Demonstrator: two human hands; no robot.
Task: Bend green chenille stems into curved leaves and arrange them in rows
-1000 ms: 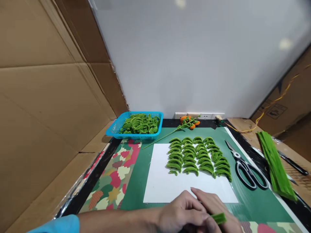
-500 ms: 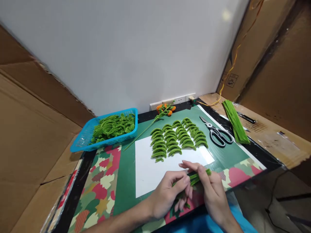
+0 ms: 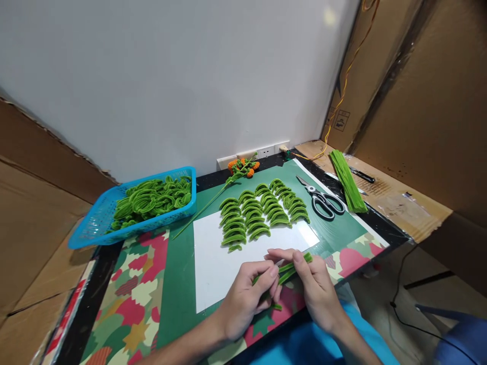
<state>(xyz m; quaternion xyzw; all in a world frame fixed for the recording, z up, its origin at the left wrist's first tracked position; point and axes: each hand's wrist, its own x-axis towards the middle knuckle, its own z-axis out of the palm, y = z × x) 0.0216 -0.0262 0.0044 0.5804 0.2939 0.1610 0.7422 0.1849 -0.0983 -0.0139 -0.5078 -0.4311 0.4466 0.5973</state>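
Stems (image 3: 288, 272), short and green, held between hands over near table edge; long axis slants, upper ends toward right hand, lower toward left. Left hand (image 3: 253, 291): fingers curled, thumb and fingertips closed on stems. Right hand (image 3: 314, 286): thumb pressing stems near upper ends, fingers partly extended. Hands close together. Beyond: white sheet (image 3: 215, 268) bearing curved green pieces (image 3: 258, 208) in columns; scissors (image 3: 323, 200) to right.
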